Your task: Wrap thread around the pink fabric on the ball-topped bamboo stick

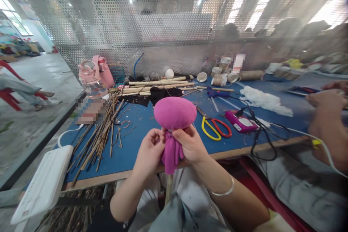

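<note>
Between my hands, over the front edge of the table, is a pink stuffed fabric ball (175,112), rounded and wide on top. Its cloth is gathered into a neck, and loose folds (171,156) hang below around a wooden stick (169,185). My right hand (190,143) pinches the gathered neck with the thumb just under the ball. On the other side my left hand (150,148) has its fingers curled together at the neck; whatever fine thing they pinch there is too small to make out.
Yellow-and-red-handled scissors (216,127), a purple power box (240,121) with black cable and white stuffing (265,100) lie to the right. Thin twigs (100,137) cover the left, beside a white power strip (43,185). Pink bottles (94,76) stand behind. A co-worker's arm (327,127) is at the right.
</note>
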